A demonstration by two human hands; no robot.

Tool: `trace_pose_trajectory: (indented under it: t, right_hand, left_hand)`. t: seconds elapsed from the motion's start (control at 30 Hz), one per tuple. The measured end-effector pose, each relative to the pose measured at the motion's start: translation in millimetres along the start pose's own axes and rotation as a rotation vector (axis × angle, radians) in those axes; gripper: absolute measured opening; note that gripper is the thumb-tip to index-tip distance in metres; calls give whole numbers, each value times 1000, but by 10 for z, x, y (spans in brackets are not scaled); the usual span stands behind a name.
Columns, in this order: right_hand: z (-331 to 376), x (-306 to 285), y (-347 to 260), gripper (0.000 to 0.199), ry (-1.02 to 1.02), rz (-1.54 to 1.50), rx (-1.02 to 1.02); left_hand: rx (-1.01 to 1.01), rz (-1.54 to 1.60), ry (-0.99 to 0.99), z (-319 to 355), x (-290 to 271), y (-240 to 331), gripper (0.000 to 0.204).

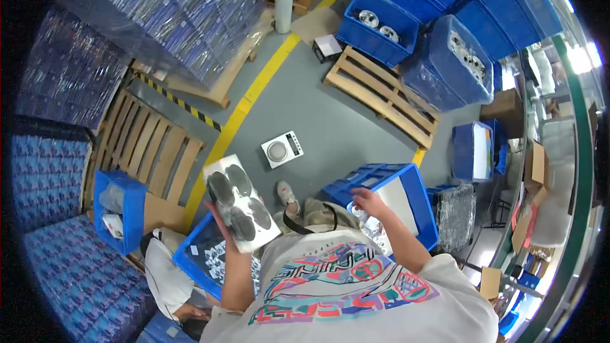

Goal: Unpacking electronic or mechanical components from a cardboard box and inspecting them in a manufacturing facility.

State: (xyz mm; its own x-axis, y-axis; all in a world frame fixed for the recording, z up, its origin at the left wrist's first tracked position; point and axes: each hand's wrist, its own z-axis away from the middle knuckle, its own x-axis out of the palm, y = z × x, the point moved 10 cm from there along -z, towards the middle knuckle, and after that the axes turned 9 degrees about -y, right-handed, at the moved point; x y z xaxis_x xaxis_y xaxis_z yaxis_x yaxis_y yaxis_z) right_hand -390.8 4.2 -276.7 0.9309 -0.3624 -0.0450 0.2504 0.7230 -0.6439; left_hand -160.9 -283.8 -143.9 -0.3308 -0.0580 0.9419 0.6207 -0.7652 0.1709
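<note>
My left hand grips the edge of a white foam tray and holds it tilted in front of me. Several dark grey oval areas show on the tray; whether they are recesses or inserted parts I cannot tell. Below it stands a blue crate with many small shiny metal-like pieces. My right hand, its fingers curled together, is over the near-left side of another blue crate. What lies between those fingers, if anything, is too small to make out. White and clear pieces lie beneath that hand.
A white scale sits on the grey floor ahead. Wooden pallets lie beyond and to the left. A co-worker in a white shirt crouches at lower left. Wrapped stacks stand far left, blue crates far right, shelving at right.
</note>
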Motion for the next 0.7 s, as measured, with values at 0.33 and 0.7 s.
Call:
trace_pose_trajectory:
  t: [0.33, 0.7]
  right_hand:
    - [-1024, -435, -73, 32, -275, 1158, -243]
    - [-2934, -1282, -2027, 30, -559, 1679, 232]
  left_hand:
    - [296, -59, -80, -288, -488, 687, 57]
    - [882, -191, 242, -117, -326, 412, 75]
